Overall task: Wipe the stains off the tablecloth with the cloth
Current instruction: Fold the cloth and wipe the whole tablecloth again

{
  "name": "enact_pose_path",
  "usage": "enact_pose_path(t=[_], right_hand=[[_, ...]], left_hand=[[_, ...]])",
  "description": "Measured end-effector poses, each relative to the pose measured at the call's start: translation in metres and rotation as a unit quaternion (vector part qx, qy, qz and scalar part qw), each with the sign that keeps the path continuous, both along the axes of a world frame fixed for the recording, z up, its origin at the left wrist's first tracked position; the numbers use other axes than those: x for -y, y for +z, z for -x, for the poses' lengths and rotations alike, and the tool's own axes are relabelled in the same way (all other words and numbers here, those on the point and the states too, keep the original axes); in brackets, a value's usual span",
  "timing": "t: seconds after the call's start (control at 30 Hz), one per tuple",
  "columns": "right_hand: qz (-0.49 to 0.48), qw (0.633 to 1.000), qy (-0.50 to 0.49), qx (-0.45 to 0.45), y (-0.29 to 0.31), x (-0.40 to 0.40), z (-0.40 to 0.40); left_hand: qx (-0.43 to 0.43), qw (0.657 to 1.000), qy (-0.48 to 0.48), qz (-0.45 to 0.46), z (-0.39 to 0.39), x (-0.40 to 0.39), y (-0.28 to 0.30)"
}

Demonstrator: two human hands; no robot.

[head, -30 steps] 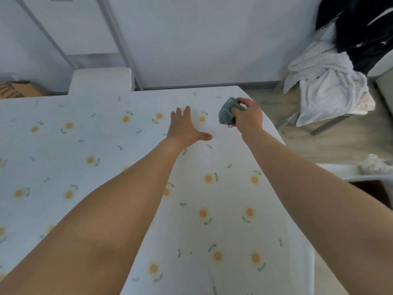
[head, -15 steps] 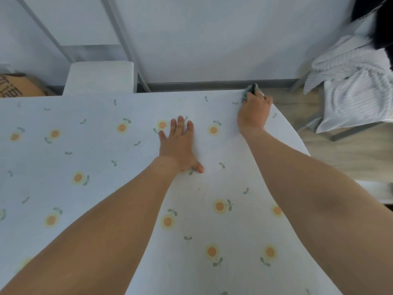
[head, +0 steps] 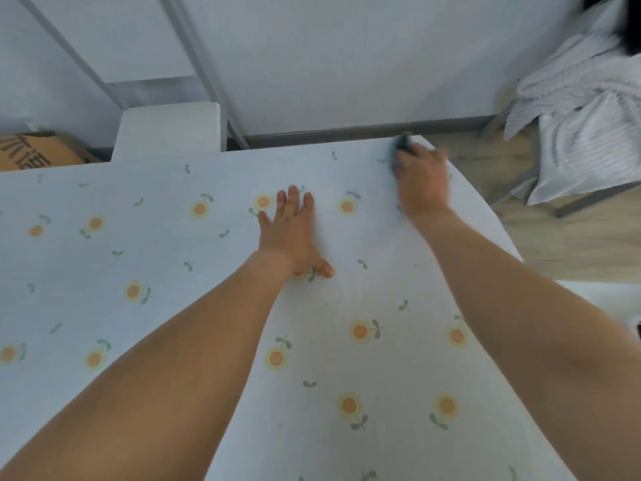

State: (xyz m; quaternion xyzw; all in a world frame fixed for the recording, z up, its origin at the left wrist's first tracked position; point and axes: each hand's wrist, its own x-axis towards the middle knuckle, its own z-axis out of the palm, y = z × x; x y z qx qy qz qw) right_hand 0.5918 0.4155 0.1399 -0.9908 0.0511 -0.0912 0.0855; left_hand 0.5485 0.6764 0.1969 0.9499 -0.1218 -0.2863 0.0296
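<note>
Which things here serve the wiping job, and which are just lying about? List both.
Job: cloth, tablecloth, right hand pressing the cloth, left hand flat on the tablecloth.
Lying about: cardboard box, white laundry on a chair, white block.

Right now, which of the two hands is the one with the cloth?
The right hand, at the tablecloth's far corner, holds the dark cloth. The left hand lies flat on the tablecloth, fingers spread, holding nothing.

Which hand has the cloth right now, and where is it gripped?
The right hand holds the cloth, bunched under its fingers; exact grip spot is blurred. The left hand holds nothing.
</note>
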Motion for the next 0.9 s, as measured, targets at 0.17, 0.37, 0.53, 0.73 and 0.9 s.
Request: enact_pose_path(t=[0.17,0.37,0.53,0.73,0.9], right_hand=[[-0.049,0.968,-0.245,-0.017,0.017,0.027,0.007],[-0.083,0.995,-0.017,-0.048,0.028,-0.109,-0.012],[-0.005,0.968,0.240,-0.078,0.036,-0.127,0.001],[-0.050,0.995,-0.091,-0.006,0.023,0.020,0.059],[-0.100,0.966,-0.238,-0.035,0.038,-0.011,0.049]], left_hand=[[-0.002,1.000,0.003,0.001,-0.001,0.000,0.000],[0.006,1.000,0.005,0.015,0.000,-0.001,-0.002],[0.029,0.999,0.016,0.040,0.004,-0.007,-0.007],[0.019,0.998,0.032,0.048,0.006,-0.006,-0.005],[0.069,0.995,0.043,0.053,0.033,-0.011,0.003]])
